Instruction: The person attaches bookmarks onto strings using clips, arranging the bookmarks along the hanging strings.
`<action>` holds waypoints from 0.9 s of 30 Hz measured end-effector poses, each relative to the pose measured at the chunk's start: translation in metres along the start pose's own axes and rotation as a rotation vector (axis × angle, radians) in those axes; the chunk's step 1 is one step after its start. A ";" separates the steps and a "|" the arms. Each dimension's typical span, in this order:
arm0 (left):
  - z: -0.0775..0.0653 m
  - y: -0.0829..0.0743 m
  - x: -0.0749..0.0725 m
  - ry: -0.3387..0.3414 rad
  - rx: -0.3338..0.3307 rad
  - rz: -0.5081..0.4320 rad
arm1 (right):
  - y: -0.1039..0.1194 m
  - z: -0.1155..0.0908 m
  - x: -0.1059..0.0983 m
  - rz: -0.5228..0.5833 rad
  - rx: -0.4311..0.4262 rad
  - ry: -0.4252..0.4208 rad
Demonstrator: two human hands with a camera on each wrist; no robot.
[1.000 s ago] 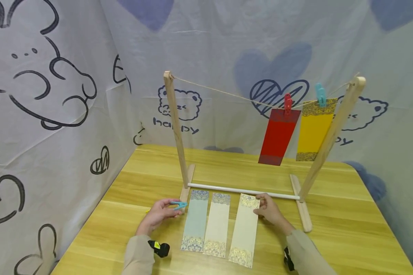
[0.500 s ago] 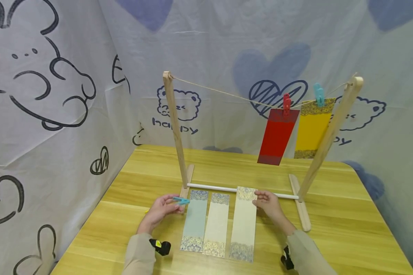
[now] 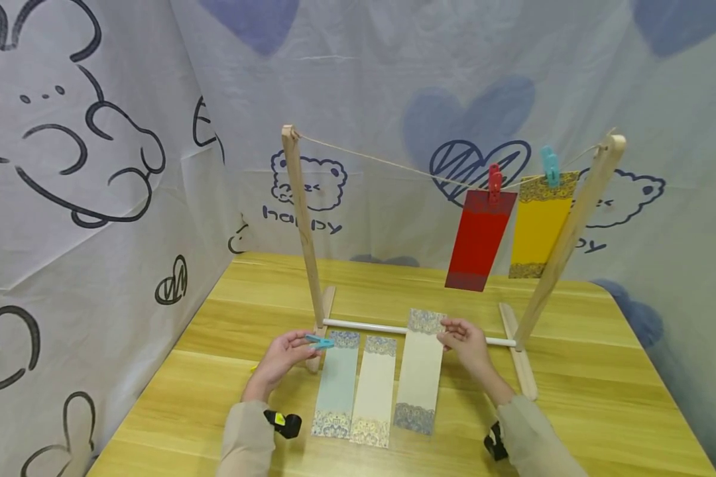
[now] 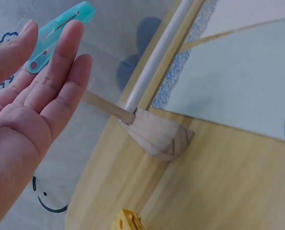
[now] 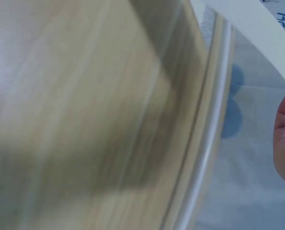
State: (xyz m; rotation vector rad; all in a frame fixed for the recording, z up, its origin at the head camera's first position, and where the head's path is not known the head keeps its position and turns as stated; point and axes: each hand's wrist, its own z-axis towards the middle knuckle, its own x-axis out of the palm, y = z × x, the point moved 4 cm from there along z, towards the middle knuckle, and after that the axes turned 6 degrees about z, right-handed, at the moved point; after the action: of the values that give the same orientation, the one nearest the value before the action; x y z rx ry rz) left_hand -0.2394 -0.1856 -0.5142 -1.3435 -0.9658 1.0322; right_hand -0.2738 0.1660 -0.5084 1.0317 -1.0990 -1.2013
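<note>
My left hand (image 3: 285,358) pinches a light-blue clothespin (image 4: 61,33) between thumb and fingers, beside the stand's left foot. In the head view my right hand (image 3: 467,344) pinches the top right edge of a cream paper strip (image 3: 419,371) with patterned ends, which is lifted in front of the white rod. A pale blue-green strip (image 3: 337,381) and another cream strip (image 3: 374,391) lie side by side on the table, left of the held one. Only part of the right hand shows in the right wrist view, at the strip's edge (image 5: 262,33).
A wooden stand has a left post (image 3: 303,225), a right post (image 3: 573,232), a string (image 3: 370,156) and a white rod (image 3: 364,326). On the string hang a red strip (image 3: 480,242) and a yellow strip (image 3: 537,228), clipped by clothespins. A yellow clothespin (image 4: 128,220) lies at left.
My right hand has raised the cream strip off the table, its top now above the rod. My left hand has shifted slightly up and right with the clothespin.
</note>
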 end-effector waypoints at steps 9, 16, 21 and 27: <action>0.006 -0.013 0.007 -0.024 0.018 -0.007 | 0.004 0.015 -0.003 0.105 -0.244 0.063; 0.013 -0.021 0.011 -0.029 0.063 -0.025 | -0.001 0.033 -0.007 0.147 -0.291 0.056; 0.017 -0.027 0.015 -0.025 0.085 -0.040 | 0.017 0.037 0.000 0.179 -0.339 0.064; 0.022 -0.039 0.019 -0.034 0.091 -0.055 | 0.061 0.027 0.015 0.054 -0.329 -0.003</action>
State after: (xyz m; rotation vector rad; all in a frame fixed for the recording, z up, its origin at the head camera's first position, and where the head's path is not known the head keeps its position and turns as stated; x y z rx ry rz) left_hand -0.2538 -0.1595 -0.4759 -1.2215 -0.9645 1.0478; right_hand -0.2891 0.1562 -0.4429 0.7430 -0.8880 -1.2886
